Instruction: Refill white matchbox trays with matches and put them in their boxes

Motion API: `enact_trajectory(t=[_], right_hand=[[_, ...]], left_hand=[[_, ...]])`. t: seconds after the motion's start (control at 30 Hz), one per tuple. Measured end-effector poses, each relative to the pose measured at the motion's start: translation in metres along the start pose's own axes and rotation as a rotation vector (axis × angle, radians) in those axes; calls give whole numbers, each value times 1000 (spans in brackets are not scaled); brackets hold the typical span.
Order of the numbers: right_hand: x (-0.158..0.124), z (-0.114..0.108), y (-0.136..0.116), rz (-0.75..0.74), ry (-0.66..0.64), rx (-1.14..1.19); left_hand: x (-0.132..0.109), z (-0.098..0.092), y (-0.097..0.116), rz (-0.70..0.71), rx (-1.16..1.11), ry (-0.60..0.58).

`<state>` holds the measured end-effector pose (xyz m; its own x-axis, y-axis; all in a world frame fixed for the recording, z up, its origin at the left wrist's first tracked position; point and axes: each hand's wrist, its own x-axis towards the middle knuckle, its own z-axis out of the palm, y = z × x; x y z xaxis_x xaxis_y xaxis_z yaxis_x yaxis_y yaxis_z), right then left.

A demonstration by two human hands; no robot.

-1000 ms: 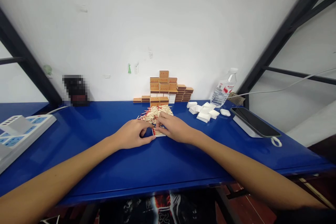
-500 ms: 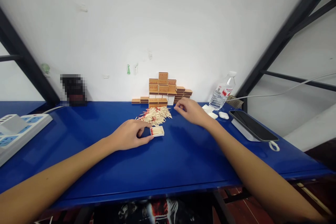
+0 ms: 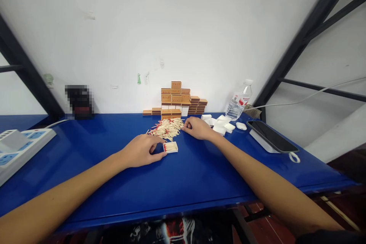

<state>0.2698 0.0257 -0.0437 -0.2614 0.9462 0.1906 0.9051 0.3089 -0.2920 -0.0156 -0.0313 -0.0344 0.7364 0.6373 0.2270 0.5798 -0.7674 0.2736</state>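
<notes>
A small white matchbox tray (image 3: 173, 149) lies on the blue table, with a row of red-tipped matches inside. My left hand (image 3: 143, 150) grips its left end between thumb and fingers. Just beyond the tray is a loose pile of matches (image 3: 167, 127), heads pointing various ways. At the right edge of that pile, my right hand (image 3: 197, 127) has its fingertips drawn together; whatever is between them is too small to make out. Brown matchboxes (image 3: 175, 98) are stacked behind the pile against the wall.
White empty-looking trays (image 3: 221, 125) lie in a heap right of my right hand. Farther right are a water bottle (image 3: 238, 101), a white earphone case (image 3: 241, 126) and a phone (image 3: 271, 136) on a white block. A power strip (image 3: 25, 145) sits at the left.
My right hand has moved left and slightly down to the pile's edge, uncovering more of the white trays. My left hand still holds the matchbox tray. The view has shifted slightly.
</notes>
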Motion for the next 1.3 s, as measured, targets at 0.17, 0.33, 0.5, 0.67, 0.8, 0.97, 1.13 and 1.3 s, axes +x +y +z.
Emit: enact_trajectory(t=[0.17,0.33,0.5,0.67,0.8,0.97,1.13,1.3], right_hand=[[-4,-4,4,-10,-4,-9],[-10,-18,6,-8,-10,25],[-14,-29,14,-25,-24,59],[-18,-33,11,-101,-51,193],[-24,-33,-10,-241,-132,382],[-33,-24,-34,-318,-245,435],[-37,-17,-46,-353,-230,407],[-38,-14,-53,-405,-169,340]], left_hand=[[-1,1,-1,6,11,11],[-1,0,-1,-2,4,13],[0,1,-4,8,-10,15],[0,2,-6,4,-5,38],[0,4,-6,-11,2,58],[0,5,-7,-14,-7,60],[0,5,-8,0,-1,67],[0,4,-7,-10,-7,53]])
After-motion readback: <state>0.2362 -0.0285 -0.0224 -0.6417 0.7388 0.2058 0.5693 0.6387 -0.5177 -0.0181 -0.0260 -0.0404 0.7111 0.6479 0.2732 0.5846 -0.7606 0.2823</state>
